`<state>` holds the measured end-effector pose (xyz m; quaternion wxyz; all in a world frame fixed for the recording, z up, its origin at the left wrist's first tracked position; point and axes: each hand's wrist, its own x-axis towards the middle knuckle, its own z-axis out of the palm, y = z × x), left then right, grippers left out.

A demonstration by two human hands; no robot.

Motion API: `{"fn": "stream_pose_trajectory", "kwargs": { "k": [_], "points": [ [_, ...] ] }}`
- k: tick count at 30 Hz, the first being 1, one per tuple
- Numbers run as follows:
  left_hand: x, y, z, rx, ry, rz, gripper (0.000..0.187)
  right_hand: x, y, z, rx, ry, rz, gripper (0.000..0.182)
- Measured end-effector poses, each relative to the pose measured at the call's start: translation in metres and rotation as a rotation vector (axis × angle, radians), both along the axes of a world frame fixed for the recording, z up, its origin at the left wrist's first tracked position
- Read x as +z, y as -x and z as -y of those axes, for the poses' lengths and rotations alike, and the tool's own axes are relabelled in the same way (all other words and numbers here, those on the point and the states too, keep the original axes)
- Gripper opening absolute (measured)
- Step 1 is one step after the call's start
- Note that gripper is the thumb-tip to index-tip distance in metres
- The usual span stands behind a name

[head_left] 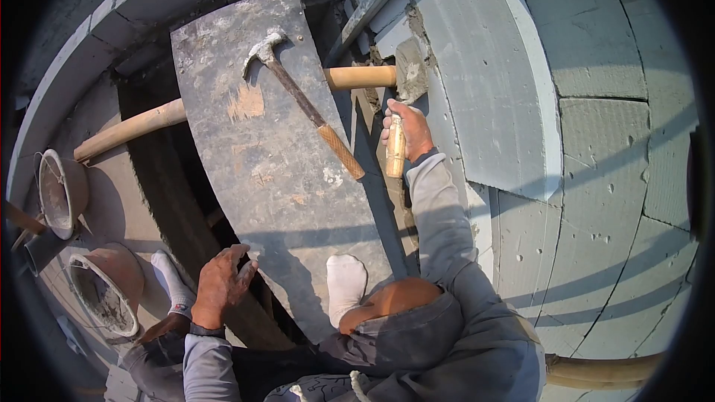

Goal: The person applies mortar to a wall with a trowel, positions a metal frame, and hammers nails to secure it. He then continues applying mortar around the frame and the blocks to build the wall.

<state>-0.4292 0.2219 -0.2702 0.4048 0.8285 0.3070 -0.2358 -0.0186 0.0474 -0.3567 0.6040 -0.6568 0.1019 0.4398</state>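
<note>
My right hand (408,132) is wrapped round the wooden handle of a trowel (412,71). Grey mortar coats the trowel's blade, which lies against the edge of the block wall beside a bamboo pole (361,77). Over the gap at the lower left is my left hand (224,283), its fingers apart and holding nothing. A claw hammer (298,104) with a patterned grip rests on the worn grey board (283,171) between my hands, touched by neither.
Two buckets, one upper (63,190) and one lower (108,290), stand at the left. A dark gap runs along the board's left side. Pale blocks (603,149) fill the right. My white-socked foot (346,283) is on the board.
</note>
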Motion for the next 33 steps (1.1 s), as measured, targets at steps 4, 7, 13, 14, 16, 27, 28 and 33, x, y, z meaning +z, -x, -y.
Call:
{"fn": "stream_pose_trajectory", "kwargs": {
  "k": [4,7,13,14,16,27,28,33],
  "points": [
    [0.0,0.002,0.003,-0.001,0.013,-0.014,0.036,0.025,-0.015,-0.032,0.061,-0.022,0.125,0.03],
    [0.002,0.001,0.003,0.01,-0.006,0.019,0.036,0.035,-0.035,-0.054,0.086,-0.09,0.084,0.03],
    [0.0,-0.003,0.007,0.004,0.004,-0.002,0.036,0.014,-0.067,-0.042,0.102,-0.135,-0.148,0.03],
    [0.0,-0.003,0.009,0.009,0.008,-0.007,0.036,0.01,-0.066,-0.037,0.093,-0.163,-0.167,0.03],
    [-0.001,-0.005,0.009,0.007,-0.016,0.045,0.039,0.005,-0.061,-0.03,0.065,-0.18,-0.155,0.029],
    [0.002,-0.001,0.01,0.008,-0.03,0.035,0.038,-0.014,-0.02,0.01,0.03,-0.053,-0.225,0.032],
    [0.001,0.002,0.011,0.009,-0.026,0.026,0.038,-0.013,-0.015,0.012,0.039,-0.023,-0.211,0.034],
    [0.003,0.0,0.013,0.019,-0.022,0.03,0.038,0.018,0.003,0.01,0.126,0.086,0.052,0.036]
  ]
}}
